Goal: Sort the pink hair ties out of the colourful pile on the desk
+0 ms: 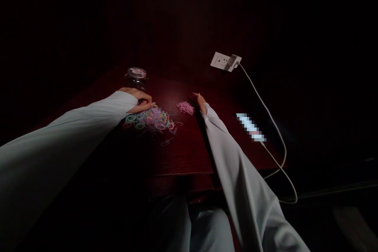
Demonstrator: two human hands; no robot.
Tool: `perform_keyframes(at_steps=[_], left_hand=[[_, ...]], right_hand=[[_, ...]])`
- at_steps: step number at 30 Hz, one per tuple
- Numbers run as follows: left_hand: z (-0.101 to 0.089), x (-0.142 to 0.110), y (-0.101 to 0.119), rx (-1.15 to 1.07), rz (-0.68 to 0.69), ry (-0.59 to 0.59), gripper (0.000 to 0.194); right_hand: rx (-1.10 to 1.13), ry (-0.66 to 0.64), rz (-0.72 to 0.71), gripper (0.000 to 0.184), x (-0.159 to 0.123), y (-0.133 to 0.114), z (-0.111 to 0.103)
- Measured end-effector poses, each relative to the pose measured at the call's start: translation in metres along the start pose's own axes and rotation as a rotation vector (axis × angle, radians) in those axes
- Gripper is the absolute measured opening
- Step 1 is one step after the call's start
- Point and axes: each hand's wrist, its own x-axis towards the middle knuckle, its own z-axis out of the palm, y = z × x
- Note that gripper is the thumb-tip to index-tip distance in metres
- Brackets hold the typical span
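Observation:
A mixed heap of small coloured elastic hair ties [152, 120] lies on the dark red wooden table [180, 157]. My left hand [139, 97] rests at the heap's upper left edge, its fingers curled in with thumb and forefinger close together. Whatever is between those fingertips is too small and dim to make out. To the right of the heap sits a smaller pile of pink elastic hair ties [185, 107]. Just beside that pink pile is my right hand [201, 101], fingers stretched out and apart from the ties. A few loose ties are scattered around the big heap's right and lower edges.
A clear lidded jar [137, 78] stands behind my left hand. At the right lies a lit, blurred-out device [251, 127] on a white cable [267, 110], which runs to a charger [234, 62] in the wall socket [220, 61]. The surroundings are very dark.

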Motion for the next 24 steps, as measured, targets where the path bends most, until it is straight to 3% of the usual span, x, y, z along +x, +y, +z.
perform_keyframes(at_steps=[6,14,24], left_hand=[[-0.002,0.0,0.006,0.01,0.009,-0.011,0.051],[-0.003,0.0,0.008,0.013,0.006,-0.046,0.047],[-0.005,-0.001,0.009,0.021,0.026,-0.063,0.046]], right_hand=[[-0.358,-0.222,-0.158,0.081,-0.012,-0.017,0.02],[-0.331,-0.205,-0.168,0.045,-0.003,-0.028,0.035],[-0.303,-0.204,-0.165,0.033,0.015,-0.027,0.041]])
